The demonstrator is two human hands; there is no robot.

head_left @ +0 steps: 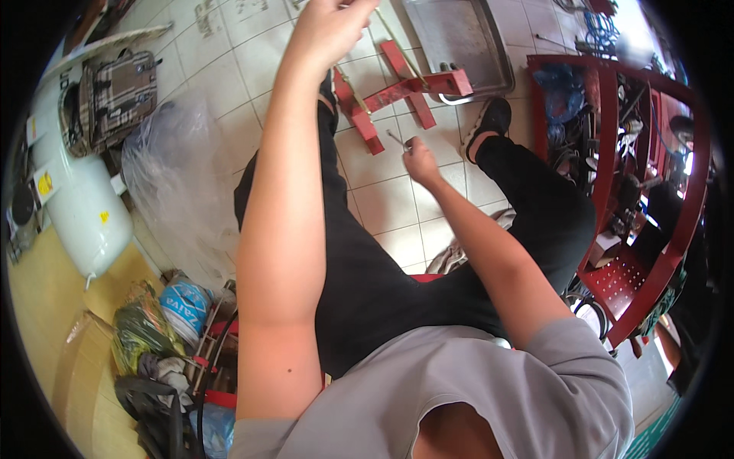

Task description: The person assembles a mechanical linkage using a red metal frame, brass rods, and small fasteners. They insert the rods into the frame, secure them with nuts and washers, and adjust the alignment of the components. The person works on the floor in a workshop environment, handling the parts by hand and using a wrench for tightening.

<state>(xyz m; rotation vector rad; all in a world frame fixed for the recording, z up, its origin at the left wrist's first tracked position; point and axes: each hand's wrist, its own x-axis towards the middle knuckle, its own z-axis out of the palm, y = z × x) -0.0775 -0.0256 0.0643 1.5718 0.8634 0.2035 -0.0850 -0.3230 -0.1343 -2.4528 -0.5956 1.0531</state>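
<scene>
My right hand (419, 162) is closed around a small metal wrench (395, 139), whose head points up and left. Just beyond it stands a red metal frame (397, 93) on the tiled floor, with thin brass-coloured rods (401, 44) slanting up from it. My left hand (330, 32) reaches far forward, above the left side of the frame. Its fingers are curled in, partly cut off by the top edge, and what they hold is hidden. The frame lies between my two feet.
A grey metal tray (459, 42) lies behind the frame. On the right stands a red rack (612, 191) full of tools and parts. To the left are a white tank (90, 218), a plaid bag (122, 99) and clear plastic sheeting (180, 168). Bags and cables crowd the lower left.
</scene>
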